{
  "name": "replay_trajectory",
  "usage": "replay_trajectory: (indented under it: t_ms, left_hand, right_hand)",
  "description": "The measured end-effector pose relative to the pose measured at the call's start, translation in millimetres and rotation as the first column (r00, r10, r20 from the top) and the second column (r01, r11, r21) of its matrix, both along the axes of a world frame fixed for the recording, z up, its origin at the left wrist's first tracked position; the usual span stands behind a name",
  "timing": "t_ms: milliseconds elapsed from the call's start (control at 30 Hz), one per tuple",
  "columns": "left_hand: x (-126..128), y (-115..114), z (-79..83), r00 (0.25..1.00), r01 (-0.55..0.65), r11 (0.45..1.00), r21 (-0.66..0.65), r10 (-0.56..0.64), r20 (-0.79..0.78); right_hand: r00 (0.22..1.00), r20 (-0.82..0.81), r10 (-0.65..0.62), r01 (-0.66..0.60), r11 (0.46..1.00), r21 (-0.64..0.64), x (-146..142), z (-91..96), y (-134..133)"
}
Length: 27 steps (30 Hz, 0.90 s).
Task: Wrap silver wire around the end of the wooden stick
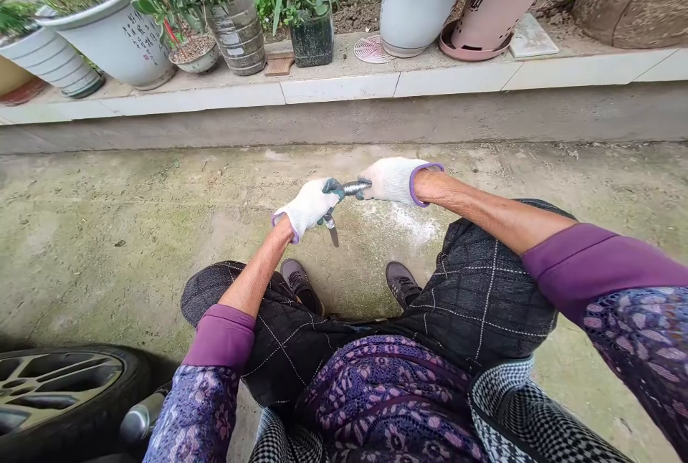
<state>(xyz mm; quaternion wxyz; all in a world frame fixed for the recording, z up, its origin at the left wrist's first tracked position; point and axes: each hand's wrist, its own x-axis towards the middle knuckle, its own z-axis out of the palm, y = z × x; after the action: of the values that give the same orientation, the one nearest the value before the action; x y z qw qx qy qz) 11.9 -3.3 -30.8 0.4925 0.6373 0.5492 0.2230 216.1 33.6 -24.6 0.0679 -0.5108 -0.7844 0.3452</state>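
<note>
Both my hands wear white knit gloves with dark grip coating and purple cuffs, and they meet in front of my knees. My left hand point(317, 203) is closed round one end of a short, silvery ribbed rod-like piece point(353, 188). My right hand point(391, 179) has its fingers closed on the other end, so the piece spans the two gloves. Below my left hand sticks out a narrow, dull grey-brown, blade-like part point(333, 234) with a silvery bit near the glove. Whether it joins the ribbed piece is hidden by the fingers.
Beyond my hands runs a tiled ledge point(338, 89) with several potted plants, among them a white pot point(422, 11) and a pink planter point(491, 1). A car wheel point(69, 384) is at lower left. Whitish powder marks point(411, 225) spot the concrete floor point(134, 212).
</note>
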Motion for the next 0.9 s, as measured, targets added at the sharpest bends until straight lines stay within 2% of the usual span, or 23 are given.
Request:
replay_trajectory:
  t_ms: [100,200,300,367,433,500,600,667,733,800,867,900]
  left_hand:
    - [3.2,2.1,3.0,0.97,-0.124,0.99,-0.062,0.134,0.205]
    - [4.4,4.1,6.1,0.913,-0.181,0.975,-0.126,0.215,0.347]
    - [3.2,5.6,11.5,0.862,-0.187,0.973,-0.139,0.23,0.452]
    - [1.9,6.8,16.7,0.816,-0.177,0.975,-0.136,0.222,0.533]
    - [1.1,8.0,22.2,0.784,-0.169,0.977,-0.127,0.211,0.584]
    - [1.1,8.7,26.7,0.795,-0.174,0.98,-0.1,0.2,0.572]
    - [1.3,9.1,30.1,0.845,-0.214,0.976,-0.039,0.205,0.493]
    - [0.3,8.6,31.0,0.85,-0.238,0.971,-0.024,0.22,0.479]
    - [-2.0,7.4,32.3,0.836,-0.209,0.977,-0.048,0.204,0.509]
    - [-4.9,5.9,33.6,0.819,-0.136,0.988,-0.073,0.154,0.553]
    - [-6.7,5.1,34.0,0.796,-0.093,0.992,-0.08,0.122,0.593]
    - [-6.9,5.3,33.4,0.786,-0.107,0.991,-0.075,0.131,0.604]
  right_hand:
    - [0.976,0.215,-0.045,0.009,0.986,0.168,-4.0,12.9,2.3]
    - [0.967,0.238,-0.087,0.025,0.968,0.251,-7.0,26.7,2.2]
    - [0.965,0.237,-0.114,0.029,0.941,0.337,-11.0,38.0,2.5]
    - [0.975,0.182,-0.127,0.058,0.938,0.343,-14.2,45.7,3.2]
    - [0.986,0.082,-0.148,0.126,0.964,0.235,-16.8,53.1,3.4]
    - [0.983,-0.046,-0.179,0.182,0.981,0.069,-17.7,58.6,2.2]
    - [0.948,-0.223,-0.229,0.206,0.971,-0.122,-14.3,62.5,-3.0]
    - [0.916,-0.305,-0.262,0.191,0.951,-0.245,-9.3,63.1,-8.4]
    - [0.88,-0.402,-0.253,0.085,0.917,-0.391,-3.7,63.0,-14.2]
    - [0.842,-0.503,-0.195,-0.1,0.86,-0.501,0.1,61.3,-18.7]
    - [0.818,-0.561,-0.128,-0.239,0.81,-0.535,-0.5,57.2,-20.3]
    - [0.818,-0.566,-0.103,-0.256,0.816,-0.518,-2.8,54.3,-19.9]
